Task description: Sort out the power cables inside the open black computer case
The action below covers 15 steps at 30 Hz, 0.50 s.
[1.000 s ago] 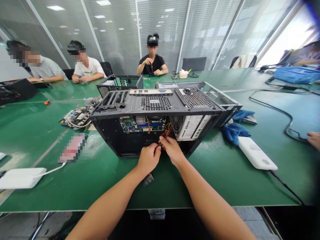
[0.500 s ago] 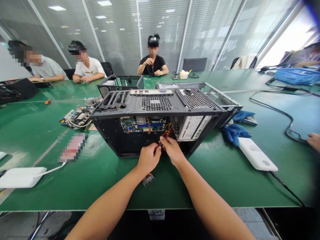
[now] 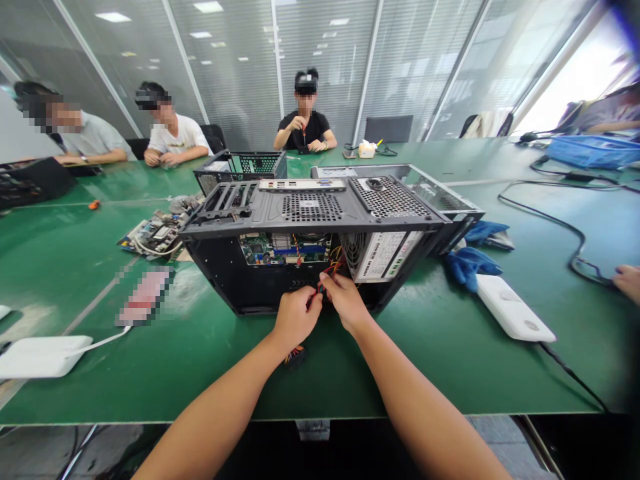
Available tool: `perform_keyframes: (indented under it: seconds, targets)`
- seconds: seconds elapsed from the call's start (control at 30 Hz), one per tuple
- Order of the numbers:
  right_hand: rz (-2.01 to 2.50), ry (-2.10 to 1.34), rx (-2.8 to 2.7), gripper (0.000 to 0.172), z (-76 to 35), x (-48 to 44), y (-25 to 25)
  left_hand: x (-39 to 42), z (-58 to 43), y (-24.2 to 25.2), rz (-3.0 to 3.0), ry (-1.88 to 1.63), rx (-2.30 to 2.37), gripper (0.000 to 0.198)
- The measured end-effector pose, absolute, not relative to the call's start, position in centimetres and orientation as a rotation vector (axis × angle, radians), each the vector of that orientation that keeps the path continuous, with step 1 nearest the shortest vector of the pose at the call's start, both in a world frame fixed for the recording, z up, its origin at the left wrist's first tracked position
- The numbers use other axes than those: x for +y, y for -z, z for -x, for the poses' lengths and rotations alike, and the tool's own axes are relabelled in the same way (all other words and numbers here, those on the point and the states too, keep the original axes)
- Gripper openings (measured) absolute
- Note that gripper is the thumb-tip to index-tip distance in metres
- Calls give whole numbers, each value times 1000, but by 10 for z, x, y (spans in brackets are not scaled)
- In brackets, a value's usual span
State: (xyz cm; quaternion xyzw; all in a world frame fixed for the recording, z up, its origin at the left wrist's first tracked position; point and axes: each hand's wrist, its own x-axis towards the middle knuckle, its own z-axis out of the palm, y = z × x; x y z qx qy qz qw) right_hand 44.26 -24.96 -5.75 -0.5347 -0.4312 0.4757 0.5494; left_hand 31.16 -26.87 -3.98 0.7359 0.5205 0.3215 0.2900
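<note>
1. Black sheet-metal computer case [image 3: 310, 227], boxy, on the glossy green tabletop [image 3: 430, 373]; open side towards wearer, perforated panel with slots and ports facing up.
2. Thin red, yellow and black plastic-coated wires [image 3: 336, 265], loose tangle, run from beside the power supply down to both hands at the case's open lower edge.
3. Left hand [image 3: 297, 313]: bare, fingers curled, thumb against the index side, pinching the wires; exact spot hidden by fingers.
4. Right hand [image 3: 346, 301]: bare, thumb and fingertips pressed together on the wires, just beside left.
5. Dark blocky plastic connector [image 3: 295, 360], orange and yellow leads, near the left wrist, blurry.
6. Silver metal power supply [image 3: 390, 257], box-shaped, white printed label, round fan grille, inside case at right.
7. Flat green circuit board [image 3: 285, 250], blue slots, ribbed metal heatsink, inside at upper left.
8. Crumpled blue fabric gloves [image 3: 467, 267], right of case, touching smooth white plastic power strip [image 3: 515, 307], rounded oblong.
9. Jumbled boards and grey cables [image 3: 157, 233], left of case.
</note>
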Motion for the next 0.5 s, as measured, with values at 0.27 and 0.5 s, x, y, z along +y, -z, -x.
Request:
perform_keyframes:
  seconds: [0.27, 0.5]
  targets:
    - [1246, -1155, -1012, 43, -441, -250, 55, -270, -312, 41, -1777, -868, 1315, 26]
    - [1254, -1139, -1026, 42, -442, -249, 60, -268, -311, 41, -1889, -880, 1331, 26]
